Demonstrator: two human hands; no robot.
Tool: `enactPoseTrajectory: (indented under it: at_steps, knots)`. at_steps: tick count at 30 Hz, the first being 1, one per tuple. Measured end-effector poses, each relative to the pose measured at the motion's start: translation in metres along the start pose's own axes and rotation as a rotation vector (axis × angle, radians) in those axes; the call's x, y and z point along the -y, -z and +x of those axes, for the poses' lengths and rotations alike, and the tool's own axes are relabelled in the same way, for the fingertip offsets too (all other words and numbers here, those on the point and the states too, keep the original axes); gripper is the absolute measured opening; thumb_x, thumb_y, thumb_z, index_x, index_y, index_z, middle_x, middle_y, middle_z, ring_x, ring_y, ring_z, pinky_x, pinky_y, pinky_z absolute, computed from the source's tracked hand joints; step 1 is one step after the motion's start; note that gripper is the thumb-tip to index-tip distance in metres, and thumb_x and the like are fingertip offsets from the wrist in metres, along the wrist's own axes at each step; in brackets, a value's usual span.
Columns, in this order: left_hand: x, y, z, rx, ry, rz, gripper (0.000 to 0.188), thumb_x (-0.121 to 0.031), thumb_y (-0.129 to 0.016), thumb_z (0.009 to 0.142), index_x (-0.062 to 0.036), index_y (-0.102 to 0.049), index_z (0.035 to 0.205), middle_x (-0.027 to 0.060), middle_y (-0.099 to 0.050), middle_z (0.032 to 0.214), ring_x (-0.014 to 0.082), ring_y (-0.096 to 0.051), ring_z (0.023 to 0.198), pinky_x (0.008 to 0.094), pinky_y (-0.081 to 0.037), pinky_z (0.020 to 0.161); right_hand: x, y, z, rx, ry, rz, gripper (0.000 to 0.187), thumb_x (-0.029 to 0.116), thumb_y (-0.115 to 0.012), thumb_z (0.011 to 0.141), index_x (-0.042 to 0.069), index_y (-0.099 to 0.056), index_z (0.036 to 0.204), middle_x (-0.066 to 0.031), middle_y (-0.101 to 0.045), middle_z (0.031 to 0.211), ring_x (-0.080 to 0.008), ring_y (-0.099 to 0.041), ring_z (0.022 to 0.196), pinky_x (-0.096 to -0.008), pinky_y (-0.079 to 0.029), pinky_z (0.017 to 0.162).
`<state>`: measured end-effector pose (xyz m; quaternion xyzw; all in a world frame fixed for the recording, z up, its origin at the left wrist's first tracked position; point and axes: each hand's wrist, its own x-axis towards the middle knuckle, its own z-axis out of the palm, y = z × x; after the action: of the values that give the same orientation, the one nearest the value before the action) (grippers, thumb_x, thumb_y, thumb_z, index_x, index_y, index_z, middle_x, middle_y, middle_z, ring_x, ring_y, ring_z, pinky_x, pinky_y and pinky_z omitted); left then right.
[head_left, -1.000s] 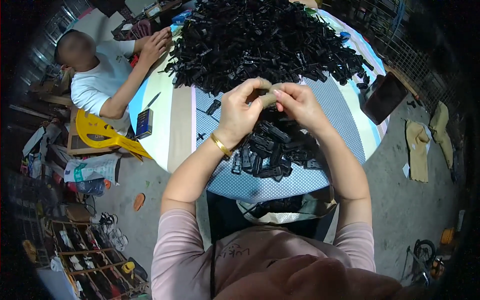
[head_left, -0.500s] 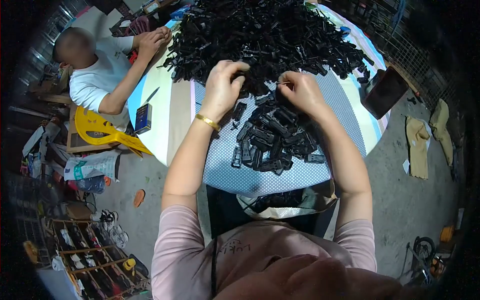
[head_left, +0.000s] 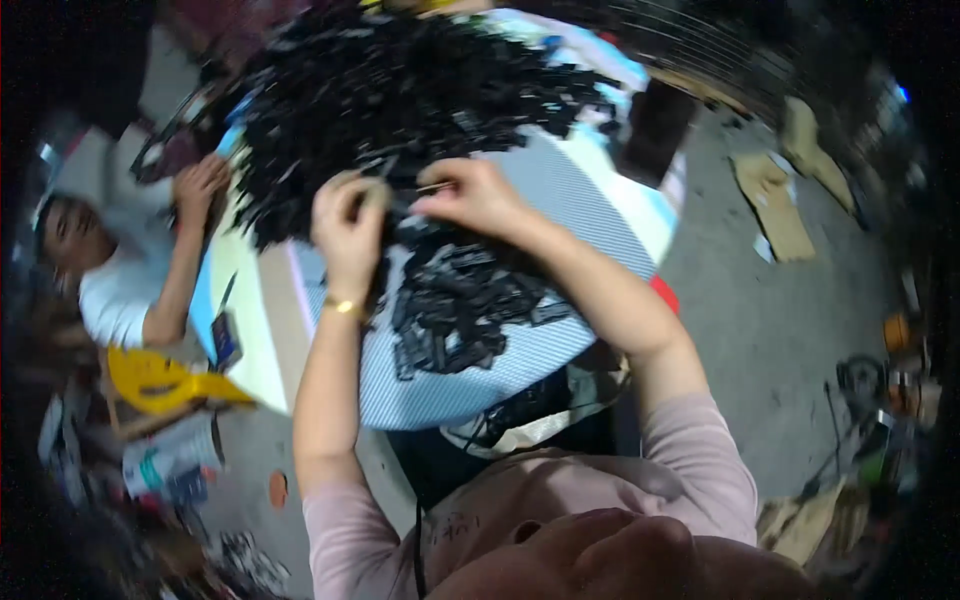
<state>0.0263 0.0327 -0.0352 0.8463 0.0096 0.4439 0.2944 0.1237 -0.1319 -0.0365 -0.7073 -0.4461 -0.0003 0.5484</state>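
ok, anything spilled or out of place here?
Maybe the tan pieces strewn on the floor, right of the table: they look dropped. The black parts look heaped, not spilled; too blurred to judge damage.

Motion blur throughout; we cannot tell whether the bare, gold-bangled left hand (head_left: 348,225) holds anything. At the bare right hand's (head_left: 480,202) fingertips we note 1 thin pale sliver (head_left: 436,187), too smeared to identify. Individual pieces merge in the large heap of small black parts (head_left: 390,95). The tabletop (head_left: 400,395) partly hides 1 off-white sack (head_left: 532,434).
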Motion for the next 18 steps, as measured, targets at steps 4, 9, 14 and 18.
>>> enactPoseTrajectory:
  at_steps: [4, 9, 14, 18]
  knots:
    - [-0.021, -0.008, 0.0, -0.035, 0.622, -0.609, 0.012, -0.009, -0.061, 0.078, -0.0009, -0.059, 0.087, -0.0001, -0.057, 0.083, 0.0073, -0.051, 0.075, 0.0195, -0.04, 0.068, 0.013, 0.002, -0.007, -0.028, 0.066, 0.078, 0.046, 0.024, -0.079, 0.057, 0.004, -0.059, 0.094, 0.0001, -0.052, 0.061, -0.0054, -0.046, 0.055, -0.0208, -0.043, 0.053]
    - [-0.032, -0.001, 0.0, 0.055, 0.586, -0.747, 0.011, -0.009, -0.058, 0.081, -0.0011, -0.059, 0.089, 0.0006, -0.057, 0.087, 0.007, -0.051, 0.076, 0.0195, -0.041, 0.069, 0.013, 0.0, -0.011, -0.094, 0.171, 0.237, 0.031, 0.018, -0.076, 0.062, 0.001, -0.062, 0.084, -0.0052, -0.063, 0.073, -0.0069, -0.057, 0.062, -0.0211, -0.046, 0.057]
    - [-0.023, 0.004, -0.001, 0.063, 0.574, -0.907, 0.019, -0.009, -0.056, 0.083, 0.0014, -0.056, 0.099, 0.0061, -0.057, 0.1, 0.0089, -0.054, 0.082, 0.0204, -0.042, 0.072, 0.008, -0.001, -0.006, -0.104, 0.113, 0.456, 0.027, 0.015, -0.074, 0.063, -0.001, -0.063, 0.081, -0.0072, -0.063, 0.069, -0.0089, -0.058, 0.062, -0.0222, -0.046, 0.057]
    - [-0.048, -0.003, -0.009, 0.225, 0.304, -0.695, 0.014, -0.005, -0.055, 0.082, 0.0018, -0.058, 0.094, 0.0092, -0.05, 0.112, 0.0122, -0.051, 0.092, 0.0221, -0.042, 0.077, 0.01, -0.001, -0.006, -0.177, 0.051, 0.437, 0.025, 0.013, -0.071, 0.065, -0.003, -0.063, 0.083, -0.0097, -0.064, 0.071, -0.0092, -0.058, 0.064, -0.0229, -0.046, 0.058]
